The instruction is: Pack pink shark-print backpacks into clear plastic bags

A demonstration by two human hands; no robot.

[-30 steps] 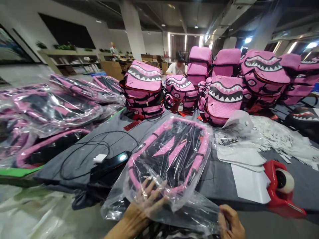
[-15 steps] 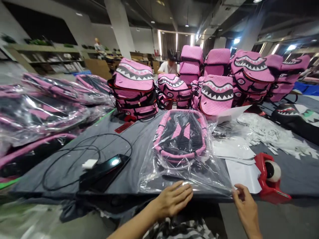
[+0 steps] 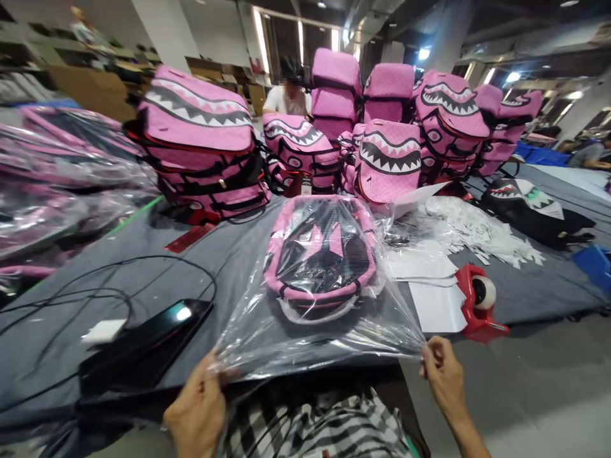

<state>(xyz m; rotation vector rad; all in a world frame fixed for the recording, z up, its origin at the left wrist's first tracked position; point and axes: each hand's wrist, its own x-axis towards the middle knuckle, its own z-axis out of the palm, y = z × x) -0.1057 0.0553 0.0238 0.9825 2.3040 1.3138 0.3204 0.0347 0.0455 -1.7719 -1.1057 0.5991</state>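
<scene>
A pink and black backpack [image 3: 322, 251] lies inside a clear plastic bag [image 3: 329, 350] on the grey-covered table [image 3: 248, 254]. Its pink rim and two pink shapes show through the film. At the bag's near left corner, my left hand [image 3: 198, 404] pinches the plastic. My right hand [image 3: 442, 372] grips the near right corner with closed fingers. Between the two hands the bag's near edge is stretched wide along the table's front edge.
Pink shark-mouth backpacks [image 3: 200, 121] are stacked behind. Wrapped backpacks [image 3: 71, 165] lie left, near a black phone [image 3: 153, 343] with cables. A red tape dispenser [image 3: 477, 305], white papers [image 3: 436, 305] and white tags [image 3: 477, 226] lie right. A person [image 3: 289, 95] is behind the stacks.
My left hand has moved left from the middle of the bag's edge and closed on its left corner. The near edge is now pulled taut and lifted. The view has shifted.
</scene>
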